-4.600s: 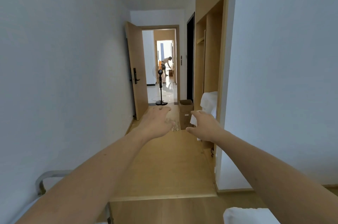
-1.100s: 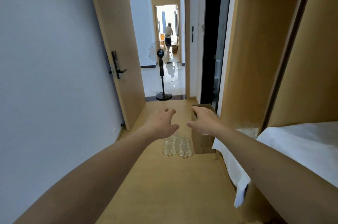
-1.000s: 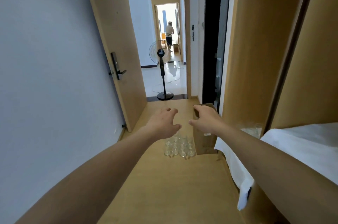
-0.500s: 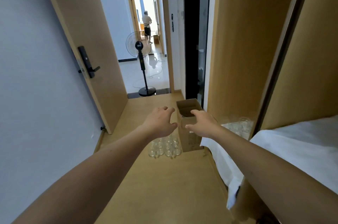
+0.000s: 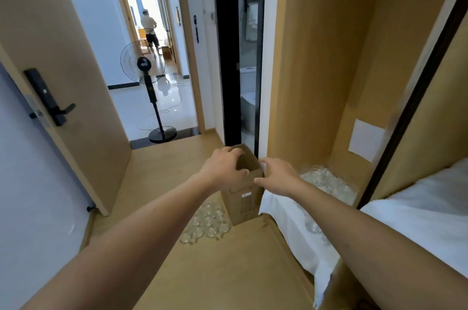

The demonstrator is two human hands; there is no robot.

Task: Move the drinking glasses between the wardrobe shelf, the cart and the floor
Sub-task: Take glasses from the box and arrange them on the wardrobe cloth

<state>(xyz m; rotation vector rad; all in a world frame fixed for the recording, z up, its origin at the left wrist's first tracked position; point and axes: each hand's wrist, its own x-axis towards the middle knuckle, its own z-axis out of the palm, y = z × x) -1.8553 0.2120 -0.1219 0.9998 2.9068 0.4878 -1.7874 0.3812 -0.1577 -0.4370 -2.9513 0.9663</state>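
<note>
Several clear drinking glasses stand in a cluster on the wooden floor, left of a tall cardboard box. More clear glasses crowd the low wardrobe shelf on the right. My left hand hovers over the box's open top with its fingers loosely curled, holding nothing. My right hand is stretched out beside the box's right edge, fingers relaxed and empty, above a white cloth that hangs over the shelf front.
An open wooden door with a black handle stands on the left. A pedestal fan is in the doorway, and a person stands far down the corridor. A dark bathroom opening lies ahead. White bedding is at right.
I have walked down the hallway toward the wardrobe. The floor glasses and the box are now close below me, and both empty hands have come over the box.
</note>
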